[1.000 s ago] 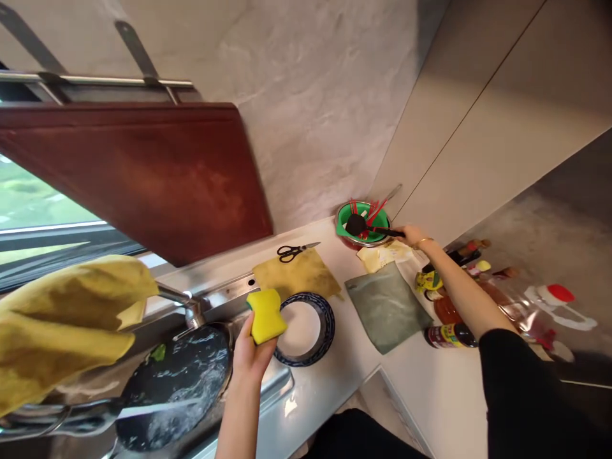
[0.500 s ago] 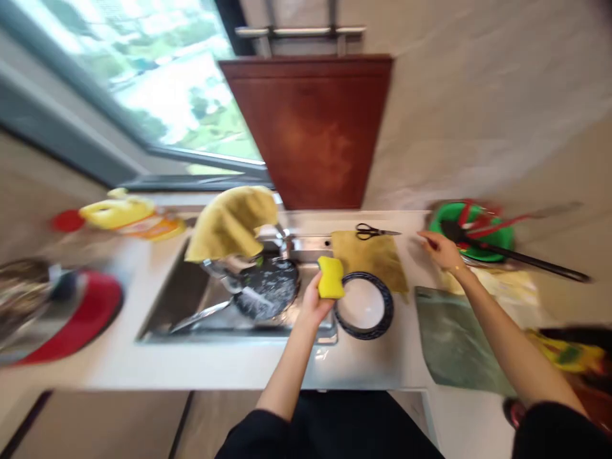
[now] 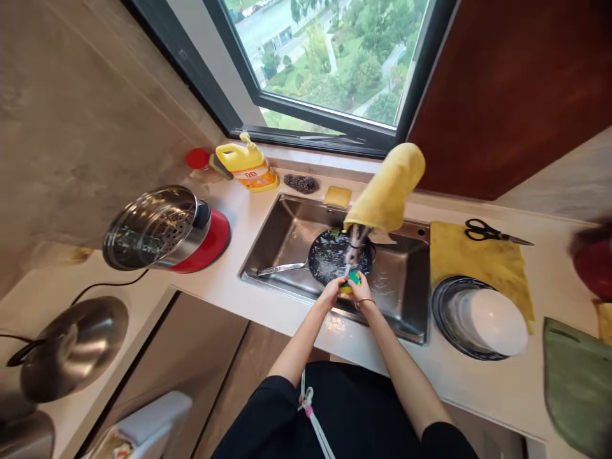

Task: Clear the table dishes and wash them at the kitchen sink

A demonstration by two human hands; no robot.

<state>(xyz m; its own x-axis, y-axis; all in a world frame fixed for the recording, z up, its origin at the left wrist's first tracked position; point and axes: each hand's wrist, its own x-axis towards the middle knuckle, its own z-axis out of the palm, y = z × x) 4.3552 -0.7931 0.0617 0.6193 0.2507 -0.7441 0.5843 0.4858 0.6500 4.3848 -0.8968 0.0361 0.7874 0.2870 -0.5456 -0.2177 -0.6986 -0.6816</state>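
Observation:
My left hand (image 3: 331,292) and my right hand (image 3: 362,291) both grip a yellow and green sponge (image 3: 352,281), one at each side. They hold it over the near edge of the sink (image 3: 291,236), beneath a stream of running water. Below the tap, a dark pan (image 3: 327,258) with suds and bits of green lies in the basin. A metal utensil (image 3: 282,269) reaches from the pan toward the left. The tap is mostly hidden under a yellow cloth (image 3: 387,191).
Right of the sink are a dark-rimmed plate (image 3: 442,312) with a white bowl (image 3: 497,322), a mustard cloth (image 3: 449,255) and scissors (image 3: 492,233). Behind stand a yellow detergent bottle (image 3: 248,167), a steel scourer (image 3: 301,183) and another sponge (image 3: 338,196). A red steamer pot (image 3: 210,245) is at left.
The view has swung left. The sponge, held up in my left hand before, is now in both hands under the water. My right hand has come from the far right counter to the sink.

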